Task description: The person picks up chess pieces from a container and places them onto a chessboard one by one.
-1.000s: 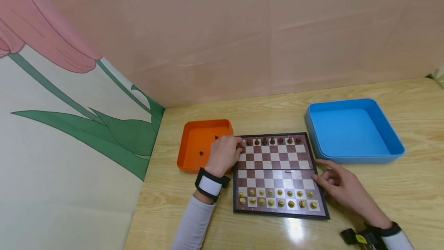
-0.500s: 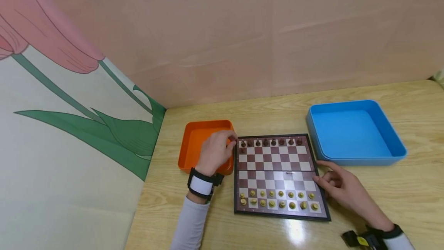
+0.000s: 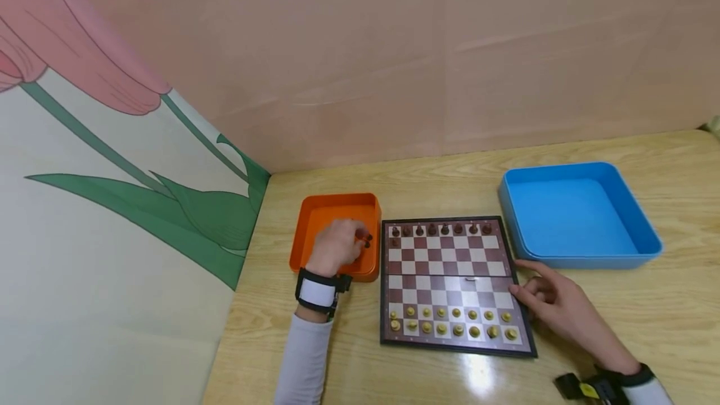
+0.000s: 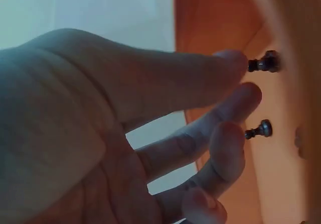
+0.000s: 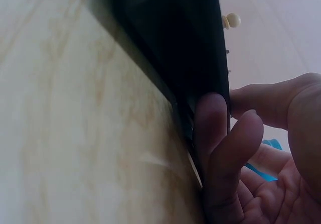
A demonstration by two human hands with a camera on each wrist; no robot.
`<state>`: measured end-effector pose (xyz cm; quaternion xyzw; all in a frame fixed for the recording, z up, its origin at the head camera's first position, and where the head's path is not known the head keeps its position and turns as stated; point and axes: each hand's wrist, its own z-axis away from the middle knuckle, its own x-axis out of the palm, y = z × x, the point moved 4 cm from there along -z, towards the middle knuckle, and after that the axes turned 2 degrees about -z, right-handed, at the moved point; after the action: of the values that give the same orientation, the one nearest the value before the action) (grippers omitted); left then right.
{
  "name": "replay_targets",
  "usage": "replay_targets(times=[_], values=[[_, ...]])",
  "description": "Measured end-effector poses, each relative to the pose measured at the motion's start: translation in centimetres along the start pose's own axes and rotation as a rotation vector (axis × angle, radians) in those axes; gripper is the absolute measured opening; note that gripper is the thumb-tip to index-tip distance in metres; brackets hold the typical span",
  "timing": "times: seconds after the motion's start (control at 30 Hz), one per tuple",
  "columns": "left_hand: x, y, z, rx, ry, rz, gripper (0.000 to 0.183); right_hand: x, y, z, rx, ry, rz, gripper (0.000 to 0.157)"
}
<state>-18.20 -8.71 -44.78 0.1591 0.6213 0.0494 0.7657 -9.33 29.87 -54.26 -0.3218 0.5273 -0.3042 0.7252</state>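
Note:
My left hand [image 3: 335, 246] reaches into the orange tray [image 3: 298, 254], thumb and fingers apart. Small dark chess pieces lie right at its fingertips. In the left wrist view, one dark piece [image 4: 265, 63] is just beyond the thumb tip, and a dark pawn [image 4: 260, 129] is below it. My right hand [image 3: 554, 295] holds the right edge of the chessboard [image 3: 450, 267], its thumb over the top and fingers against the side [image 5: 210, 126]. Dark pieces [image 3: 432, 230] line the board's far row, with one dark pawn [image 3: 395, 243] in front at the left. Gold pieces [image 3: 442, 329] fill the two near rows.
A blue tray [image 3: 579, 261] stands at the back right, close to the board's far right corner. Beside the board's left edge is the orange tray. A peach-coloured cloth [image 3: 360, 80] rises behind the wooden table [image 3: 450, 380].
My left hand has moved left from the board's far left corner into the orange tray. A dark pawn it was covering now shows on the board. The right hand stays in place.

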Motion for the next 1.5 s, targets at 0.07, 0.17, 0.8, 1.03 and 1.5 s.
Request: replay_targets(times=[0.07,0.17,0.8,1.03,1.5], values=[[0.3,-0.1,-0.1,-0.023,-0.047,-0.002,0.021,0.0,0.0,0.0,-0.003,-0.001,-0.001,0.070],[0.6,-0.1,-0.2,-0.036,-0.070,-0.006,0.021,0.0,0.0,-0.1,-0.003,0.000,-0.003,0.069],[0.9,-0.3,-0.5,-0.014,-0.012,-0.002,0.005,0.1,-0.2,0.0,-0.010,0.002,-0.011,0.068],[-0.6,0.1,0.1,0.032,0.115,-0.028,0.003,0.0,-0.2,0.1,-0.005,0.004,-0.010,0.068],[-2.1,2.2,0.8,0.229,0.305,-0.016,0.005,0.0,-0.1,0.0,-0.008,0.002,-0.007,0.068]])
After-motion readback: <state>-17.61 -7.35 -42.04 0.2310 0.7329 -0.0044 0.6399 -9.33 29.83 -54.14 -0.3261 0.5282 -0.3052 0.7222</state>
